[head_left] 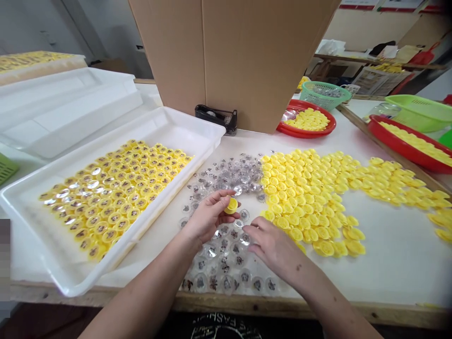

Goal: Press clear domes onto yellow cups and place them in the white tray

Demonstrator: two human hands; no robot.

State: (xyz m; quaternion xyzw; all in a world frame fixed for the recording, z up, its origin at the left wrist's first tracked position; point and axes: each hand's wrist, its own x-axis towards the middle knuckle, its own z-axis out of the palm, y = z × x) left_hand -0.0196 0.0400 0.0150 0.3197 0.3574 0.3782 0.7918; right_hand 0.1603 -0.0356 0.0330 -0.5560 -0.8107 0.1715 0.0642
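- Left hand [208, 216]: raised just over the counter [388, 254], grip closed on one yellow cap [231, 205], pinched between thumb and fingertips, open side roughly facing the person.
- Right hand [275, 249]: palm down, low, fingertips resting on the clear domes [226, 263]. Can't tell whether the grip has actually closed on one or is only touching.
- The clear domes lie in a loose single layer on the counter right in front of the person, running from the near edge up towards the box. Each has a small dark figure inside.
- The pile of yellow caps [310, 197] is just right of the domes, touching them at the far end and spreading well out to the right. The right hand sits at its near-left edge.
- White tray [70, 282] on the left, tilted across the counter corner, part-filled with rows of finished pieces: yellow bases with clear tops.
- Cardboard box [240, 56] stands upright at the back centre, with a black tape dispenser [216, 116] at its foot.
- Red basket [307, 134] with more yellow caps is right of the box, and a green basket [325, 94] sits behind it.
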